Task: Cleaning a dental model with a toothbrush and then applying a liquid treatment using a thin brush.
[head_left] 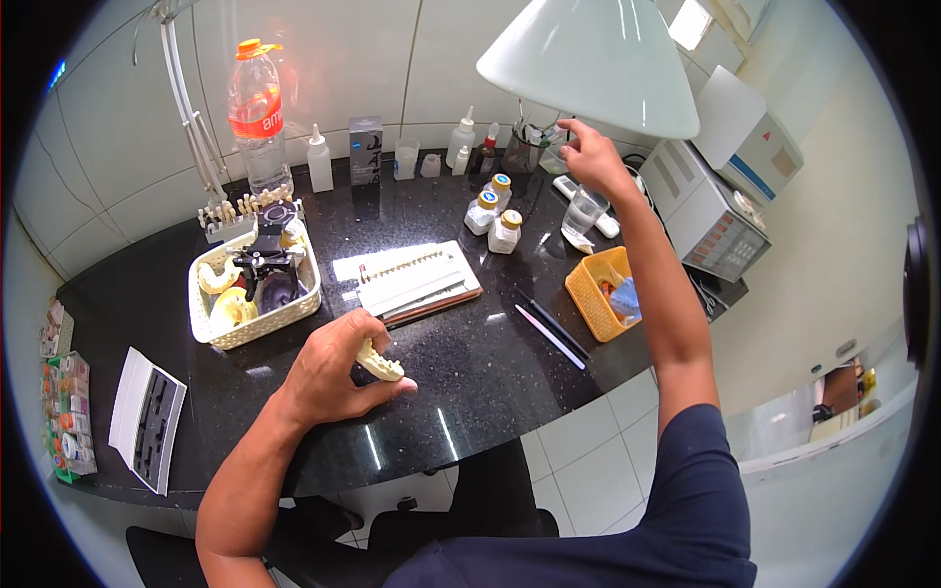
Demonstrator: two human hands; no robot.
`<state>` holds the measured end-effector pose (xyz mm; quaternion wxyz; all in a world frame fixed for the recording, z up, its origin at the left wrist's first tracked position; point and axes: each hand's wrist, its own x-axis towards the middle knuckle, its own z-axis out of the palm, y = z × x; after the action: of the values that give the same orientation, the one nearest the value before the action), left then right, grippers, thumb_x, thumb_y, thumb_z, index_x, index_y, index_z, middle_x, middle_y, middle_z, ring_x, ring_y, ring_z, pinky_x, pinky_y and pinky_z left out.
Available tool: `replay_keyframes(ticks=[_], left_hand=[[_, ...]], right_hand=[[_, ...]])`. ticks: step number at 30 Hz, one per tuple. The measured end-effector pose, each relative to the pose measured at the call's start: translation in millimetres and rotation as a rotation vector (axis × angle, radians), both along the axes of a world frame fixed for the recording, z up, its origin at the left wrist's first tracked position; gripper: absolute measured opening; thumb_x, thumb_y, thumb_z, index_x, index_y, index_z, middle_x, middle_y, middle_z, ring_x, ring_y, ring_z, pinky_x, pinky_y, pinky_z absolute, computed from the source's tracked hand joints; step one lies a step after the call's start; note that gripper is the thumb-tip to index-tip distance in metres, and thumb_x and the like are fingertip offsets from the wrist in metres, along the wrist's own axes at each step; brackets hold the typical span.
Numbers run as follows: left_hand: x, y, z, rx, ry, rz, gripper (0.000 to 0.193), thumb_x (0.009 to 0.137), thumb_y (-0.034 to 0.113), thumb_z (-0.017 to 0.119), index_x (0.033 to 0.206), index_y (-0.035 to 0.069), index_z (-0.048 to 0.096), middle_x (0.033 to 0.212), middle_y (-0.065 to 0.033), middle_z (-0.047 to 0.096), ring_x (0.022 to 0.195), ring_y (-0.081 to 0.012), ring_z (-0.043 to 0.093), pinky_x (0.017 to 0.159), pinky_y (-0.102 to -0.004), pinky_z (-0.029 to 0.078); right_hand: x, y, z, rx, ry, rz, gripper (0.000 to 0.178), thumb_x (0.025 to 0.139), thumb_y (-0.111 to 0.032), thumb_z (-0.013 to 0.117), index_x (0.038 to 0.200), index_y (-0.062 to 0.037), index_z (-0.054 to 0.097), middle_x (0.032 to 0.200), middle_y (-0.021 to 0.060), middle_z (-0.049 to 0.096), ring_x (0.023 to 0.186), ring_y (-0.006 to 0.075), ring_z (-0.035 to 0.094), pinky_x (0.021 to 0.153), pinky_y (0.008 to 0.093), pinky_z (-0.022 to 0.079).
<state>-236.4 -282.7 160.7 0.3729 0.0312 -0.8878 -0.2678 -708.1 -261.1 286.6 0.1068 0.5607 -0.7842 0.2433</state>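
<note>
My left hand (328, 372) is closed round a cream-coloured plaster dental cast (378, 365), held just above the black tabletop. Its row of teeth shows between my thumb and fingers. My right arm stretches to the back right, under the rim of a white lamp shade (593, 69). There my right hand (596, 165) has its index finger extended and thumb apart, with nothing visible in it. Nearest to it are a small clear container (552, 157) and a dark cup (520, 155) of slim tools. A glass of clear liquid (584, 210) stands below that wrist.
A white basket (257, 331) holds dental casts and a black articulator. Three gold-capped jars (505, 233) stand mid-table by a stack of booklets (417, 279). Two slim pen-like tools (551, 336) lie beside an orange basket (580, 286). A plastic bottle (257, 162) stands at back left.
</note>
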Motion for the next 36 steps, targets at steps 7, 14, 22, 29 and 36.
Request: replay_keyframes(ticks=[7, 14, 22, 29, 36], left_hand=[[2, -1, 0, 0.023, 0.005, 0.018, 0.062, 0.072, 0.022, 0.104, 0.111, 0.009, 0.057, 0.090, -0.0051, 0.060, 0.078, -0.0219, 0.064, 0.070, -0.0368, 0.053], [2, 1, 3, -0.007, 0.007, 0.033, 0.057, 0.080, 0.030, 0.099, 0.112, 0.007, 0.058, 0.093, -0.0103, 0.066, 0.083, -0.0311, 0.071, 0.073, -0.0431, 0.057], [-4, -1, 2, -0.007, 0.055, 0.011, 0.061, 0.079, 0.030, 0.100, 0.113, 0.007, 0.056, 0.094, -0.0099, 0.064, 0.083, -0.0298, 0.069, 0.075, -0.0417, 0.057], [15, -3, 3, 0.038, 0.051, 0.097, 0.062, 0.081, 0.032, 0.099, 0.114, 0.005, 0.054, 0.096, -0.0137, 0.066, 0.086, -0.0361, 0.071, 0.079, -0.0462, 0.058], [48, 23, 34, 0.139, 0.032, 0.197, 0.052, 0.078, 0.021, 0.101, 0.101, 0.006, 0.057, 0.100, -0.0088, 0.068, 0.092, -0.0236, 0.072, 0.084, -0.0364, 0.058]], right_hand=[[-41, -93, -30, 0.292, -0.191, -0.193, 0.078, 0.087, 0.001, 0.051, 0.165, -0.0088, 0.048, 0.143, 0.0226, 0.069, 0.115, 0.0358, 0.074, 0.082, 0.0444, 0.067], [-30, -100, -27, 0.258, -0.093, -0.316, 0.071, 0.082, -0.001, 0.055, 0.153, -0.0025, 0.061, 0.144, 0.0276, 0.069, 0.122, 0.0426, 0.074, 0.091, 0.0483, 0.064], [-69, -31, 4, -0.779, 0.430, -0.094, 0.041, 0.088, -0.021, 0.077, 0.124, -0.0030, 0.077, 0.121, 0.0234, 0.078, 0.109, 0.0482, 0.073, 0.100, 0.0520, 0.057], [78, 112, -34, -0.981, -0.560, 0.098, 0.025, 0.098, 0.006, 0.071, 0.123, -0.0008, 0.073, 0.098, 0.0040, 0.073, 0.081, 0.0088, 0.067, 0.064, 0.0235, 0.052], [243, 150, -90, -0.410, -0.996, 0.472, 0.022, 0.112, -0.015, 0.066, 0.125, 0.0005, 0.074, 0.095, 0.0054, 0.074, 0.079, 0.0087, 0.067, 0.065, 0.0226, 0.052]])
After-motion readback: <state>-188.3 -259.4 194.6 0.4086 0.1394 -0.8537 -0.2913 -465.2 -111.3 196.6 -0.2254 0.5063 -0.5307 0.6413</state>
